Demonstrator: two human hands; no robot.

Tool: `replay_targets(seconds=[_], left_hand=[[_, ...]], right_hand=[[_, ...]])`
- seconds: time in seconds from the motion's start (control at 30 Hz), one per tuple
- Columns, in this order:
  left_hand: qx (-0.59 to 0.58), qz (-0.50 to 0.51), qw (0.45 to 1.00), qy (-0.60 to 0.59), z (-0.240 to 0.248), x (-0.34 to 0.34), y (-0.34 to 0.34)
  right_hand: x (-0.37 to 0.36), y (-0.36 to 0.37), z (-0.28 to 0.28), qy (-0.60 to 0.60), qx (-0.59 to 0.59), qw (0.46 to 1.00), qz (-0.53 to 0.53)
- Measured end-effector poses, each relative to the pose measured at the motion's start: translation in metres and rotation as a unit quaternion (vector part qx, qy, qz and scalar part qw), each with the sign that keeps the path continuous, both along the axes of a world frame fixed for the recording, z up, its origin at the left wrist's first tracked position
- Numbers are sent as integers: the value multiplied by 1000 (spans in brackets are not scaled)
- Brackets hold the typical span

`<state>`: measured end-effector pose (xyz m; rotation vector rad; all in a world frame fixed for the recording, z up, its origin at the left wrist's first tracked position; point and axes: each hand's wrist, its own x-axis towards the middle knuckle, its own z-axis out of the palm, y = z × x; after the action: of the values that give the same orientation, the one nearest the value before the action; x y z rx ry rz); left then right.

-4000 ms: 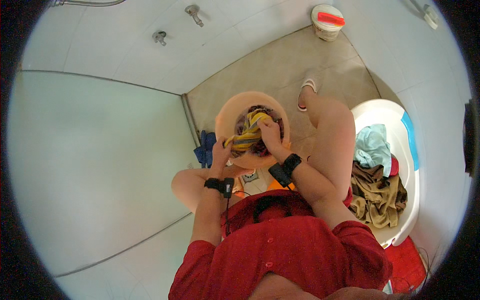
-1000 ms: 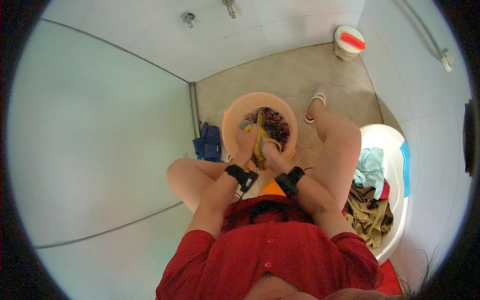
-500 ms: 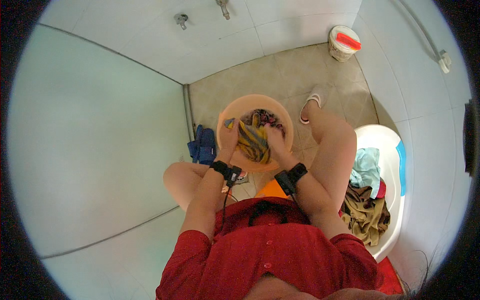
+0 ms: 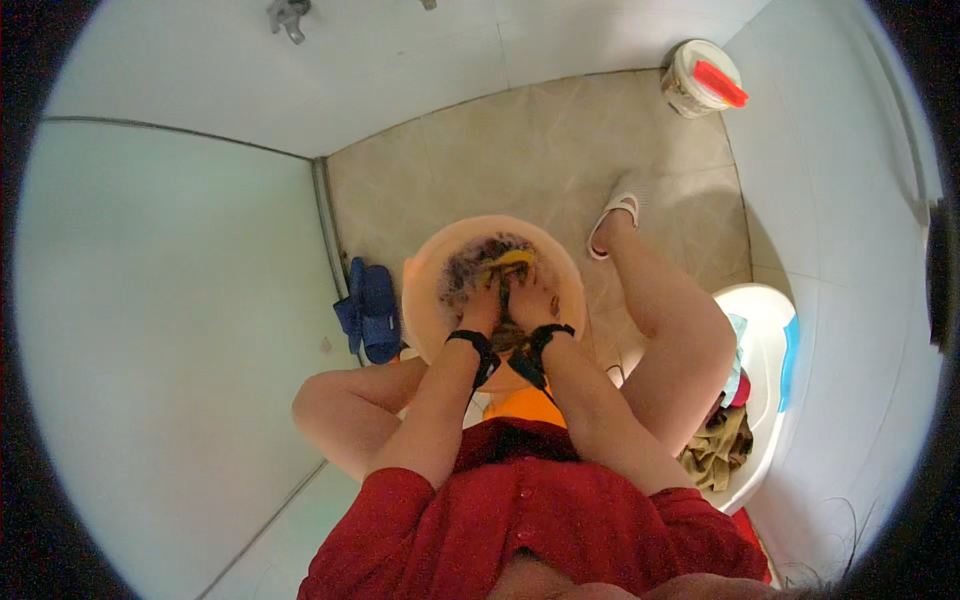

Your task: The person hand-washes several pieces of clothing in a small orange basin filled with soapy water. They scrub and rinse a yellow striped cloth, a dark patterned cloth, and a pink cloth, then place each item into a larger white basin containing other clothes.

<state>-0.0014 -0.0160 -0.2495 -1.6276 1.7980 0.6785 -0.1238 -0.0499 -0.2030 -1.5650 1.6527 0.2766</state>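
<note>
The yellow cloth (image 4: pixel 515 259) is inside the round peach tub (image 4: pixel 420 290), near the middle, with wet dark cloth (image 4: pixel 462 272) around it. The left hand (image 4: pixel 483 304) and the right hand (image 4: pixel 535 298) reach down into the tub, side by side, right by the yellow cloth. Their fingers go in among the wet things, so I cannot tell if either hand is squeezing the cloth or just pushing on it.

The tub's rim goes all around both hands, and its near side sits between the person's knees. Past the far rim, tan floor (image 4: pixel 500 140) runs to the wall. Close to the tub's left side are blue slippers (image 4: pixel 376 312). Well apart, on the right, is a big white basin (image 4: pixel 768 395) with clothes in it.

The right leg covers part of that basin. The black wrist straps (image 4: pixel 555 335) and forearms block the tub's near rim. An orange thing (image 4: pixel 525 405) peeks out below, mostly hidden. One tap (image 4: pixel 429 4) is cut off at the top.
</note>
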Motion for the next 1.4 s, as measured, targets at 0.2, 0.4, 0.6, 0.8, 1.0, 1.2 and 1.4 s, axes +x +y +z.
replay_targets(seconds=[0.2,0.4,0.6,0.8,1.0,1.2,1.4], left_hand=[[-2,144,980,136,-36,7,-6],[20,254,936,243,-65,23,0],[-39,387,865,318,-56,25,-12],[-209,526,685,458,117,0,-29],[-248,410,641,599,221,-45,10],[-345,298,797,396,211,-48,21],[-439,327,718,430,218,-48,24]], right_hand=[[4,-17,-58,75,198,964,163],[-6,-18,-58,-23,-46,998,31],[-2,-25,-33,-126,-91,986,-64],[7,-18,26,-363,53,873,-322],[-32,27,120,-600,177,597,-503],[-21,55,105,-691,148,500,-501],[-15,61,131,-485,177,691,-506]])
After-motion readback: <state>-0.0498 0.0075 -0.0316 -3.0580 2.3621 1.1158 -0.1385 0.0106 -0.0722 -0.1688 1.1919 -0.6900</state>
